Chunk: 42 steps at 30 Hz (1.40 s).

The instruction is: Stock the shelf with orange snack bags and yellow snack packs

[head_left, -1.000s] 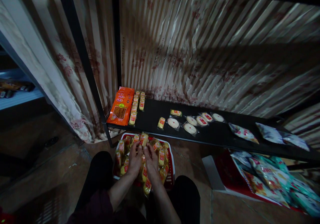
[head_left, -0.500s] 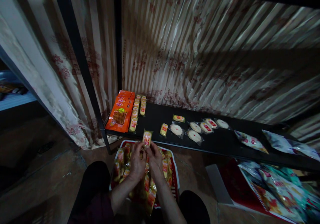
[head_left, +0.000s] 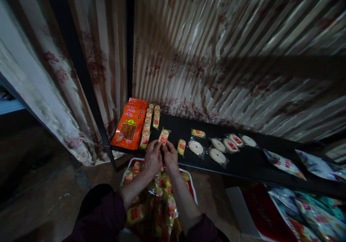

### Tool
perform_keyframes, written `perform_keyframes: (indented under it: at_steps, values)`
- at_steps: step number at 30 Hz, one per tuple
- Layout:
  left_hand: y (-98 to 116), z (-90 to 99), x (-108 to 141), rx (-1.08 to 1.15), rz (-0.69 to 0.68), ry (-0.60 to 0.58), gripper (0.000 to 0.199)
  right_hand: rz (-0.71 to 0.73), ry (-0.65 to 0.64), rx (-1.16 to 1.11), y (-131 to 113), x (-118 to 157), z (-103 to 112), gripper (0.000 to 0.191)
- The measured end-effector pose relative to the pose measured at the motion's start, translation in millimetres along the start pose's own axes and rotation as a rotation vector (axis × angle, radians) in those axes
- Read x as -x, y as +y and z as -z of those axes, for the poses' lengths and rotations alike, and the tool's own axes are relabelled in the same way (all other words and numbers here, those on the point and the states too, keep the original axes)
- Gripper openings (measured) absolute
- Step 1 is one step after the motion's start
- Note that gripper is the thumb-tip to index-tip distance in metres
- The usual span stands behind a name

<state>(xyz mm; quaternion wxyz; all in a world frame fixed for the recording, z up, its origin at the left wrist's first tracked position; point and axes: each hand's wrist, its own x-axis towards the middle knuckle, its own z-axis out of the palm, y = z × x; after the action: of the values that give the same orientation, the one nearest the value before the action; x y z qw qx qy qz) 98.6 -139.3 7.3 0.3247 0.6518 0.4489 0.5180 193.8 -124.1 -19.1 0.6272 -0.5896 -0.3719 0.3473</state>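
Observation:
A small yellow wrapped snack cake with a red and white label is pinched at its near end by both my hands. My left hand and my right hand meet side by side, fingers closed, over the front edge of the black shelf. To the left, two rows of like snack cakes lie beside overlapping orange snack bags. Another snack cake lies just right of my right hand. Below my forearms is a red and white basket full of the same cakes.
Round white wrapped cakes and one sideways yellow cake lie further right. Beyond them are larger snack bags. A red and white box with packets stands on the floor. A dark post rises at the left.
Both hands have moved forward and up from above the basket to the shelf edge, carrying the snack cake over the shelf. The view has shifted slightly.

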Motion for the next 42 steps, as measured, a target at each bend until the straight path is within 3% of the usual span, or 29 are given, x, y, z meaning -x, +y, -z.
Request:
perform_keyframes:
  at_steps: [4,11,16,24,32,42]
  values:
    - [-11,-7.2,-17,0.016,-0.018,-0.046,0.044,-0.013,-0.009,0.029,7,-23,-8,0.036]
    - [-40,-24.0,-36,-0.229,-0.031,-0.208,0.057,-0.022,-0.045,0.121,16,-55,-17,0.036]
    - [-46,-25.7,-45,-0.246,-0.026,-0.245,0.061,0.044,-0.038,0.159,22,-70,-26,0.032]
    - [-43,-20.8,-50,-0.24,0.015,-0.247,0.06,0.103,-0.025,0.226,19,-76,-36,0.029]
    - [-53,-23.5,-51,-0.247,0.04,-0.234,0.056,0.128,0.01,0.51,8,-75,-38,0.019]
    - [-55,-24.3,-52,-0.232,0.103,-0.263,0.058,0.157,-0.06,0.723,11,-76,-36,0.015]
